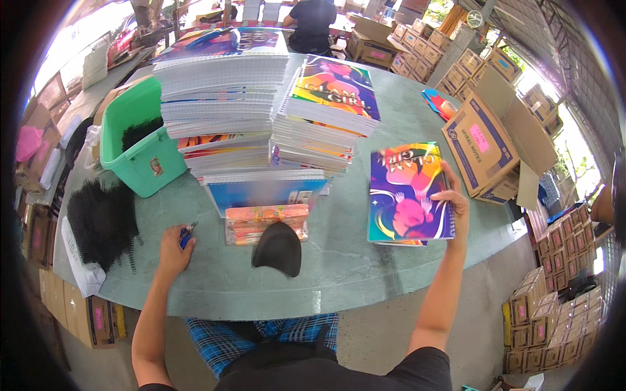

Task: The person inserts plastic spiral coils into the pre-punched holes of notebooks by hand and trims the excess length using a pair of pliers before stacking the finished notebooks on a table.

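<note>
My right hand (454, 201) grips the right, spiral-bound edge of a colourful spiral notebook (407, 195), its cover turned upside down to me. Another notebook's edge shows just beneath it. On the left of the table, my left hand (175, 253) is closed around small blue-handled pliers (186, 237), their metal tip pointing away from me. Tall stacks of spiral notebooks (225, 98) rise in the middle, with a shorter pile (336, 91) beside them. In front of these stand a blue-covered notebook (257, 193) and an orange-pink packet (266, 223).
A green bin (155, 171) holds black spiral coils; more black coils (103, 225) lie beside it. A dark rounded object (277, 249) sits near the table's front. An open carton (481, 146) stands at the right edge. Stacked cartons (561, 319) and a seated person (312, 26) are beyond.
</note>
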Available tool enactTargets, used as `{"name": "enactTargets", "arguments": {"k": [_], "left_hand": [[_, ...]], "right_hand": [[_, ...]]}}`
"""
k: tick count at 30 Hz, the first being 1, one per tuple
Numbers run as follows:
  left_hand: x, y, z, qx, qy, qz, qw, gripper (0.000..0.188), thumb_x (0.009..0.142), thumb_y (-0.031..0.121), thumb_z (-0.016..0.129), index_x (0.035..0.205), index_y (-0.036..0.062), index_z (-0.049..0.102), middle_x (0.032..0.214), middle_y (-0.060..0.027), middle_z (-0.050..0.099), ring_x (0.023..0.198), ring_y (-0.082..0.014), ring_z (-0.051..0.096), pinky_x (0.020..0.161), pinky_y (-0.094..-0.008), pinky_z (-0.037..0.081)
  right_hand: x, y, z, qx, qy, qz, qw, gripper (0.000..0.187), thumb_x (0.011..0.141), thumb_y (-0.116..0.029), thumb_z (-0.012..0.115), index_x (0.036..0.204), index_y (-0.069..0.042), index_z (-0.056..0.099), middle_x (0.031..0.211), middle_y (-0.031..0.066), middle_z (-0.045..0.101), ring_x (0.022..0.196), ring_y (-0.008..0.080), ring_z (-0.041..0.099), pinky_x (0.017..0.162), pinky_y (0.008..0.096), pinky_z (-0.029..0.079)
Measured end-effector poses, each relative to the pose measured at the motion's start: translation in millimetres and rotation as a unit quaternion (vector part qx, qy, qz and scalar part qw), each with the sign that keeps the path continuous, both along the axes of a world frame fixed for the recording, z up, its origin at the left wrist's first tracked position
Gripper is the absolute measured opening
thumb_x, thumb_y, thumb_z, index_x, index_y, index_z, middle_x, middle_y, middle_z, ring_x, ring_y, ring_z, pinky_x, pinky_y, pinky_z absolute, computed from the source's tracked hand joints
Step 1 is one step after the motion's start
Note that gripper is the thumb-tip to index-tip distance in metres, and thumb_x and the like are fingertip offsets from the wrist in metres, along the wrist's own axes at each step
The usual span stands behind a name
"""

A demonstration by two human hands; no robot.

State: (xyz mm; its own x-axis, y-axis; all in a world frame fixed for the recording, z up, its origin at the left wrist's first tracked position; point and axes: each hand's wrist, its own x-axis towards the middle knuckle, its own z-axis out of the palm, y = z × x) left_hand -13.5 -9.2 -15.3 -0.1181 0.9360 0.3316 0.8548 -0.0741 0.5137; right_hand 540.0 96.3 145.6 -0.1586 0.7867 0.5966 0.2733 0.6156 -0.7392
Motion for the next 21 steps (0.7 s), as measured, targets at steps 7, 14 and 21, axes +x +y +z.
{"name": "enactTargets", "arguments": {"k": [7,14,21], "left_hand": [[13,-10,-10,0.035,0.029,0.035,0.998,0.035,0.076,0.017,0.067,0.105,-0.0001,0.056,0.101,-0.0181,0.054,0.096,-0.0370,0.049,0.084,-0.0432,0.039],[19,-14,-18,0.043,0.145,0.080,0.985,0.044,0.081,0.025,0.064,0.115,-0.0012,0.054,0.108,-0.0173,0.051,0.103,-0.0356,0.047,0.090,-0.0445,0.036],[-33,1,0,0.032,0.095,0.191,0.976,0.044,0.081,0.027,0.064,0.111,-0.0039,0.054,0.106,-0.0218,0.055,0.095,-0.0381,0.054,0.082,-0.0429,0.045]], "right_hand": [[105,6,-133,-0.294,0.019,-0.291,0.910,0.047,0.081,-0.004,0.063,0.126,0.004,0.049,0.120,0.0177,0.056,0.091,0.0161,0.060,0.078,0.0269,0.048],[109,32,-125,-0.230,0.042,-0.252,0.939,0.039,0.082,0.000,0.061,0.120,0.007,0.055,0.105,0.0145,0.065,0.082,0.0141,0.062,0.072,0.0247,0.050],[95,38,-142,-0.192,-0.107,-0.364,0.905,0.029,0.081,-0.006,0.062,0.108,0.005,0.063,0.101,0.0147,0.066,0.087,0.0176,0.063,0.076,0.0280,0.049]]}}
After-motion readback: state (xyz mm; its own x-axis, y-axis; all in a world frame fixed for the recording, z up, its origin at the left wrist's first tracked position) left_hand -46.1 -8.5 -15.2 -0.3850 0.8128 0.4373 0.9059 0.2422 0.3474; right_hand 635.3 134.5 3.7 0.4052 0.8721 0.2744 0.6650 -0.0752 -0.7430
